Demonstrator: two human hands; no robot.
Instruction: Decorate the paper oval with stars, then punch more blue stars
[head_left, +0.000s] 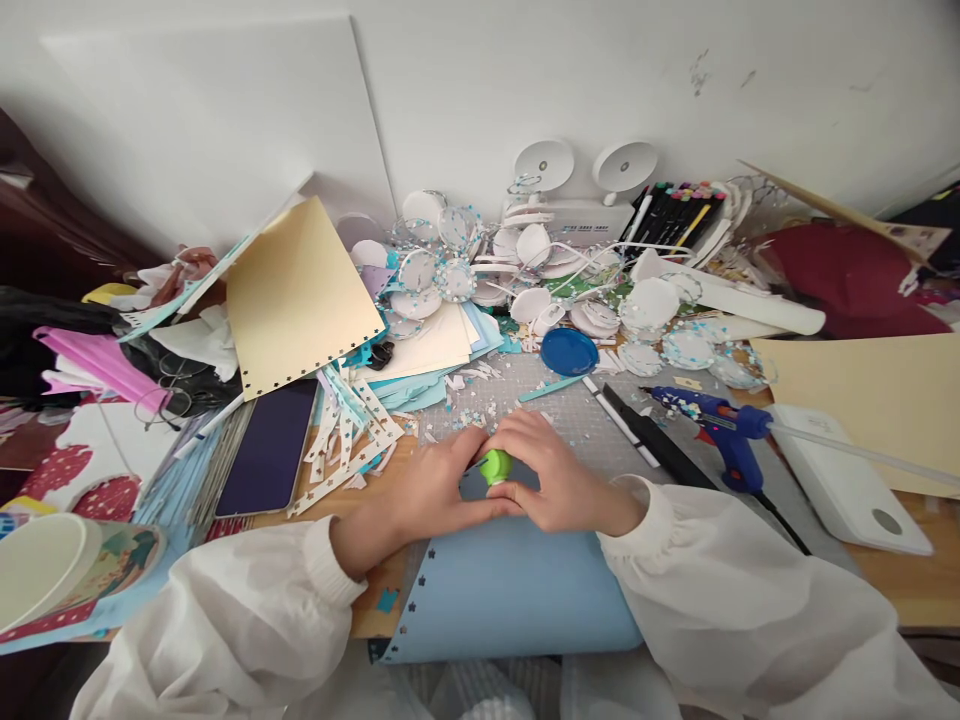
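A small green punch [495, 466] sits at the far edge of a light blue paper sheet [510, 590] that lies in front of me. My left hand [431, 490] and my right hand [555, 475] are both closed around the punch, pressing on it from either side. The sheet's left edge carries a row of punched star holes. White sleeves cover both arms.
A blue glue gun [724, 425] and a black pen [652, 440] lie to the right, with a white box [847, 480] beyond. A phone [270, 450] and punched paper strips [352, 440] lie left. White paper discs [525, 270], a blue lid [568, 352] and markers [675, 210] crowd the back.
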